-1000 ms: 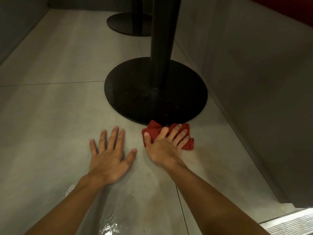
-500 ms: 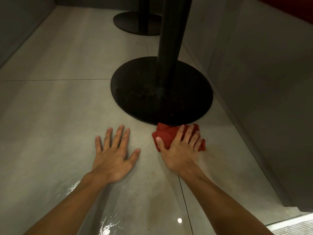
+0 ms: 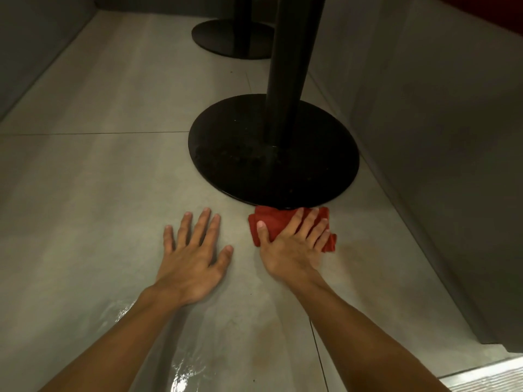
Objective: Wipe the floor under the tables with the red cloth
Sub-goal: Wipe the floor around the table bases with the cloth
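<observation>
Two hands on a grey tiled floor (image 3: 93, 179), seen from above in dim light. Left hand (image 3: 192, 261): flat on the tile, fingers spread, holding nothing, serving as a prop. Right hand (image 3: 294, 244): palm down on the red cloth (image 3: 268, 224), fingers laid across the top and slightly fanned, thumb along the cloth's left edge; pressing rather than pinching, with no fold gathered between fingertips that can be seen. Red cloth: bunched into a thick pad, lying on the tile under the right hand, its far edge touching or just tucked against the near rim of the round black table base (image 3: 240, 165); red shows past the thumb on the left and past the little finger on the right. One black post (image 3: 288, 66) rises from that base; a second base (image 3: 226, 38) stands farther off. Grey wall panel (image 3: 424, 123) close on the right. Wet sheen on the tile near the forearms. Handling note: the strip along the base rim is likely where dirt collects, so the cloth is best kept flat under the whole palm and drawn around the curve with even weight; pushing straight at the rim would probably ride the pad up onto the metal.
</observation>
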